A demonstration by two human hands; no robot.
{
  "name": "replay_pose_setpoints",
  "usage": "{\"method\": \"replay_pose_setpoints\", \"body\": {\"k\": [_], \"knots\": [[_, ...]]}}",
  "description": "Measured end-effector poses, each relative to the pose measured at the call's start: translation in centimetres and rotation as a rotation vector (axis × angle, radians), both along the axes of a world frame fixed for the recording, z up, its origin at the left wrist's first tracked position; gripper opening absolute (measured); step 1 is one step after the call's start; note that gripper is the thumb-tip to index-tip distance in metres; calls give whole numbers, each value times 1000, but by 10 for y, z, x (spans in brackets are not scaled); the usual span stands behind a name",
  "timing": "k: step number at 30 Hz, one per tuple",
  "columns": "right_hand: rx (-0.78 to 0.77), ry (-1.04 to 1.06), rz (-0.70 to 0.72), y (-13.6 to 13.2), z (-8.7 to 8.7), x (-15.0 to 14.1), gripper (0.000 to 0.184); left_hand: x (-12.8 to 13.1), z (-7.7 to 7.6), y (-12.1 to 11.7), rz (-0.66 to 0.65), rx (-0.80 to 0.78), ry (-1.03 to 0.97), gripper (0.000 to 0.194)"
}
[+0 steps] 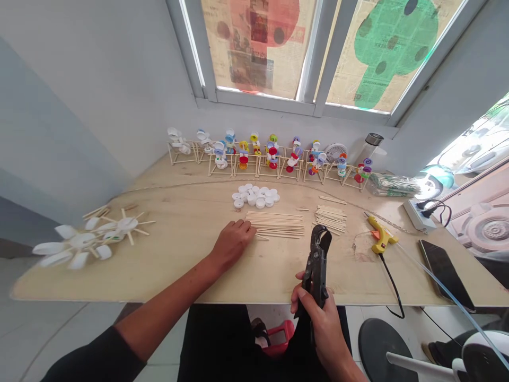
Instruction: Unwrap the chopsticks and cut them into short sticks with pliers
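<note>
"Two hands in view: status?"

"My left hand (233,244) lies spread on the counter (167,270) against the wooden sticks (274,224); my right hand (318,323) grips a black ratchet cutter (316,260). A loose grip could drop it."

Left hand (233,244) resting palm-down on a pale plywood tabletop (178,270), fingertips against a neat row of long flat wooden sticks (274,225); white plastic bottle caps (254,196) in a loose cluster just beyond. Right hand (318,323) closed around the handles of a black metal ratchet cutter (316,260), head upward, just over the table's front edge, with a yellow hot glue gun (382,233) off to the right.
</note>
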State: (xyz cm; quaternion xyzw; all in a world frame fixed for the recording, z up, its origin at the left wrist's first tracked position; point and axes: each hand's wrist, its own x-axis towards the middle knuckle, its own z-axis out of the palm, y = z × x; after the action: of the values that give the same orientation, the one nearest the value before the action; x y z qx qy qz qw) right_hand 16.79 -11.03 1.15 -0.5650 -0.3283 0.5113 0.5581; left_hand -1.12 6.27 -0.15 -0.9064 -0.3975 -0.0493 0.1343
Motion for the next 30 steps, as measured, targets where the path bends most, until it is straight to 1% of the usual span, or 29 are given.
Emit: {"method": "replay_pose_setpoints", "body": {"k": [4,10,14,15,16,17,18,20,22,24,25,27,30], "knots": [[4,3,13,-1,0,-2,28,0,-1,-1,-28,-13,47,21],[9,3,28,1,1,-3,26,5,2,-3,-16,-80,65,20],[25,-5,9,4,-1,-2,27,2,8,-12,11,-112,46,18],[27,-8,-2,6,-1,-1,28,1,10,-16,27,-145,23,17],[30,-11,-15,8,-2,-1,29,0,13,-21,50,-209,-27,17],[33,-16,-23,11,-2,0,30,-1,16,-27,68,-313,-111,17],[38,-25,-31,15,-2,0,30,-2,19,-34,74,-459,-228,17],[55,-56,-45,23,-2,-1,29,1,23,-48,40,-832,-524,19],[75,-101,-61,33,-1,-2,29,6,26,-62,-25,-1189,-795,24],[102,-130,-69,41,-1,-3,29,13,27,-74,-45,-1467,-970,29],[117,-140,-66,44,0,-4,29,16,27,-78,-38,-1572,-1022,31],[144,-166,-52,48,1,-4,28,20,27,-85,-17,-1726,-1086,33],[160,-220,-57,51,3,-2,28,24,28,-89,19,-1851,-1155,32]]}}
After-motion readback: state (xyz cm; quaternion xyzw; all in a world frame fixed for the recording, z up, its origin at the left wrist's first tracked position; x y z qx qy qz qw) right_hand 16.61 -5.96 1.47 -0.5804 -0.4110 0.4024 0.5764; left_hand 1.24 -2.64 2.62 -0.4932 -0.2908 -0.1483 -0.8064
